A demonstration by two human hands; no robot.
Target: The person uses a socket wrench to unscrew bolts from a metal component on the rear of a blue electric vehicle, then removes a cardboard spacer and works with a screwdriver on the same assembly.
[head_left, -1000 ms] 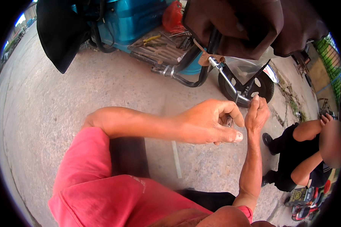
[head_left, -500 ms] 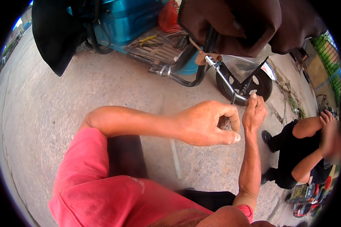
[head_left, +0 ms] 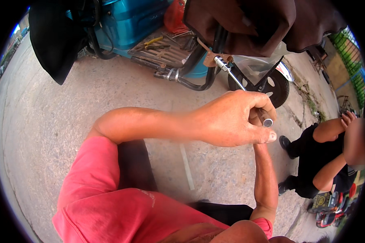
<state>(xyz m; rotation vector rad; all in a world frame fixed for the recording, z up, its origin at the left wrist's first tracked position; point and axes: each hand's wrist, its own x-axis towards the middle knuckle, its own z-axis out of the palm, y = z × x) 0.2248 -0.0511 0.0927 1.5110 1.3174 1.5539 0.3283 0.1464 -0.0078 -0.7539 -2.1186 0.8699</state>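
A chrome socket wrench (head_left: 235, 79) reaches down from a rusty bracket (head_left: 210, 58) on a blue three-wheeled vehicle, beside a black spoked wheel (head_left: 278, 91). My left hand (head_left: 235, 115) is in front of the wrench's lower part, fingers curled round a metal rod (head_left: 267, 122) whose round end faces me. My right hand is hidden behind the left one; only its forearm (head_left: 263, 178) and part of the wrist show below. Whether it grips anything cannot be seen.
Pliers with yellow grips (head_left: 153, 41) and other tools lie on the vehicle's footboard, near a red bag (head_left: 174, 16). A brown cover (head_left: 247, 22) overhangs the wheel. A person in black (head_left: 312, 158) crouches at my right, near a red vehicle (head_left: 328, 216); concrete ground (head_left: 61, 121) surrounds us.
My left hand has moved up and right, now covering my right hand and the wrench's lower part. The rod's round end shows more clearly in it. The view has shifted slightly.
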